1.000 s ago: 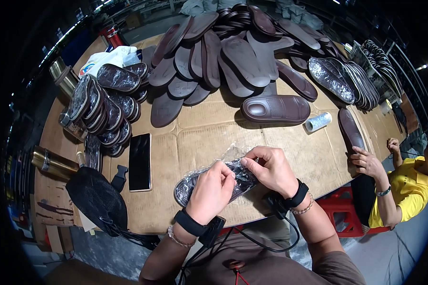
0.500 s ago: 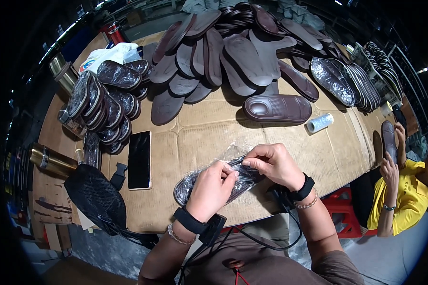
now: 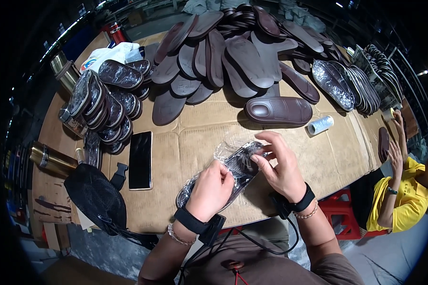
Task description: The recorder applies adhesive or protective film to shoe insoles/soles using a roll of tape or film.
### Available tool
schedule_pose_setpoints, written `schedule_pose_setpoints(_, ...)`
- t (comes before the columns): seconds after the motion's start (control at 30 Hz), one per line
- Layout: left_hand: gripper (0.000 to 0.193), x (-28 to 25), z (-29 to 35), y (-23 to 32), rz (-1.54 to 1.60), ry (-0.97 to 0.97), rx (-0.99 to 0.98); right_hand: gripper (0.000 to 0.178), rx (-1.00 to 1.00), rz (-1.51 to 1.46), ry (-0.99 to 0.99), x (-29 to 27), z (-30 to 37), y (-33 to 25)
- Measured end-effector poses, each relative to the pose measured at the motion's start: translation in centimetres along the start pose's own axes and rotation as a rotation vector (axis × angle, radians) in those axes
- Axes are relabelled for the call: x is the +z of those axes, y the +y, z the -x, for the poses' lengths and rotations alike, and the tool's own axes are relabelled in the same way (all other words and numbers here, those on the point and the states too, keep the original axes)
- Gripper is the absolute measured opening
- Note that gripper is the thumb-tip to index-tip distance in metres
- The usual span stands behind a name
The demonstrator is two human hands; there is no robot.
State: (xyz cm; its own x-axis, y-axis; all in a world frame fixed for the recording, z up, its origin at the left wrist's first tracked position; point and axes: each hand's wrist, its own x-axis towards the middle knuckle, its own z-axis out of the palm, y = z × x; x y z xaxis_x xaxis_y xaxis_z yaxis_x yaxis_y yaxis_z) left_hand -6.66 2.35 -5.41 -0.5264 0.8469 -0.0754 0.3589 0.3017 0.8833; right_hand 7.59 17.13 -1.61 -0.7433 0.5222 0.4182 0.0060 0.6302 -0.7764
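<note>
left hand [image 3: 213, 186] clamped on film [image 3: 224, 150] over insole [image 3: 242, 166], right hand [image 3: 281, 166] apart beside it; yellow shirt print [image 3: 408, 189] seems illegible to me.

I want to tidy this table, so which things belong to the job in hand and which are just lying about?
Likely the job: film-wrapped insole at the left hand and right hand; bare insoles; stacked wrapped insoles; perhaps the pale roll.

Apparently just lying about: phone; black mesh bag; gold flasks.

A dark brown, elongated, textured sole [image 3: 246, 172] lies slantwise beneath the grip. Crumpled, clear plastic film [image 3: 224, 149] covers it, bunching just beyond.
</note>
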Motion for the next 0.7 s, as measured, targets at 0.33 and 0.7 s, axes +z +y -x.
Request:
schedule_pose_setpoints(0.33, 0.019, -0.6, 0.0, 0.9, -0.052, 0.021, 0.004, 0.030, -0.114, 0.342, -0.348, 1.0, 3.7, -0.7)
schedule_pose_setpoints(0.7, 0.011, -9.0, 7.6, 4.0, -0.186, 0.214, 0.080, 0.039, -0.103, 0.544, -0.378, 3.4, 1.0, -0.7)
